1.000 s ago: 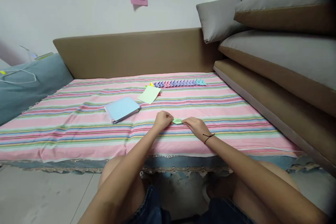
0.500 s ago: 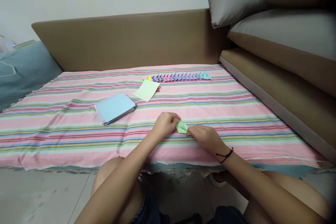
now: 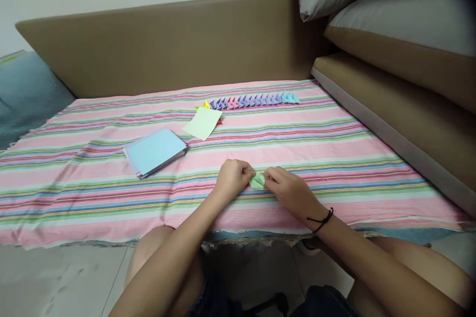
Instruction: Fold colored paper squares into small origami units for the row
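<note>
Between my hands is a small piece of folded light green paper [image 3: 257, 182], just above the striped cloth. My left hand [image 3: 235, 177] pinches its left end with thumb and fingers. At its right end, my right hand [image 3: 285, 185] grips the paper with bent fingers; a black cord bracelet [image 3: 322, 220] is round that wrist. Both ends of the paper are partly hidden by my fingertips. Behind my left hand lies a flat pale green sheet [image 3: 203, 123], covering part of some folded pieces. A stack of paper with a light blue top sheet [image 3: 156, 149] lies farther left.
A row of folded paper pieces [image 3: 256, 101] in purple, pink and turquoise runs along the back of the striped cloth [image 3: 308, 138]. Behind it rises a brown backrest [image 3: 167, 49]. Cushions [image 3: 401, 25] are piled at the right, and a blue cushion [image 3: 29, 91] stands left.
My right hand has shifted its grip on the green paper, its fingers now higher and more bent. My left hand keeps its pinch. The view has tilted slightly downward.
</note>
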Demonstrator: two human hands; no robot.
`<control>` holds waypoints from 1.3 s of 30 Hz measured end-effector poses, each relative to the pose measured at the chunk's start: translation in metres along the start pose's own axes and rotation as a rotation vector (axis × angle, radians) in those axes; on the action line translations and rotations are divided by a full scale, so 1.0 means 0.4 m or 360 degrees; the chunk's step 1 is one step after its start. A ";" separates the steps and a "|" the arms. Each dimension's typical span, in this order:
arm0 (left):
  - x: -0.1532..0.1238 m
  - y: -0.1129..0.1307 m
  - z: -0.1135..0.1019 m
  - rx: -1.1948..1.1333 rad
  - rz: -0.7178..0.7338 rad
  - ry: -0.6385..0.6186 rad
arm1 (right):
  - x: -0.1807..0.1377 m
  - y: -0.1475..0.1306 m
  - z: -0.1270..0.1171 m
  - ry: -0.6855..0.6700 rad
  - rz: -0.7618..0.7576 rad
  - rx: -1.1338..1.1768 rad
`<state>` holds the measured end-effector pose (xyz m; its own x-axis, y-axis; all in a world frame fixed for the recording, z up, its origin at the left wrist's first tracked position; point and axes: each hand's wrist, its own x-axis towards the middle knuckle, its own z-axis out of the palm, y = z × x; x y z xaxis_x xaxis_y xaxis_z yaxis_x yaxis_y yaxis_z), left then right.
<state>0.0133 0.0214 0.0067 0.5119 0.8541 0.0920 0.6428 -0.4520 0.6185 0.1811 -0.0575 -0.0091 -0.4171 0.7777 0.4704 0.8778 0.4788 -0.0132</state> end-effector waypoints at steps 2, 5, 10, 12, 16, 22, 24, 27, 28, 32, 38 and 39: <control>0.002 0.002 0.002 0.0019 0.0003 0.0010 | -0.003 0.000 -0.007 -0.0013 0.0041 0.0061; 0.001 0.004 0.004 0.0049 -0.0006 0.0026 | -0.009 0.000 -0.017 -0.0041 0.0097 0.0216; -0.002 0.002 0.003 0.0068 -0.0005 0.0028 | -0.006 -0.002 -0.019 -0.0008 0.0046 0.0172; -0.002 0.000 0.001 0.0067 0.0014 0.0012 | -0.002 0.001 -0.023 -0.0027 0.0020 0.0178; -0.003 -0.003 -0.002 0.0083 0.0030 0.0010 | -0.003 0.012 -0.031 -0.0117 0.0018 0.0292; -0.008 -0.007 -0.001 0.0038 0.0057 -0.0014 | -0.005 0.016 -0.024 -0.0219 -0.0012 0.0290; -0.011 -0.009 -0.003 0.0017 0.0061 -0.0034 | -0.001 0.014 -0.028 -0.0254 -0.0006 0.0314; -0.016 -0.009 -0.007 -0.0002 0.0051 -0.0033 | 0.001 0.017 -0.040 -0.0264 -0.0009 0.0351; -0.017 -0.009 -0.008 -0.0011 0.0044 -0.0029 | 0.000 0.018 -0.042 -0.0257 -0.0010 0.0345; -0.022 -0.013 -0.010 -0.0096 0.0021 -0.0036 | -0.005 0.020 -0.040 -0.0253 -0.0057 0.0207; -0.027 -0.008 -0.014 -0.0771 -0.0226 -0.0118 | -0.004 0.001 -0.038 0.0065 0.0016 0.0010; -0.028 -0.002 -0.013 -0.1013 -0.0332 -0.0160 | -0.003 -0.004 -0.041 0.0132 0.0043 0.0027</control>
<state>0.0042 0.0133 0.0092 0.4838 0.8650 -0.1328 0.2886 -0.0144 0.9573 0.1838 -0.0659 0.0048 -0.3718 0.7544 0.5410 0.8840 0.4656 -0.0416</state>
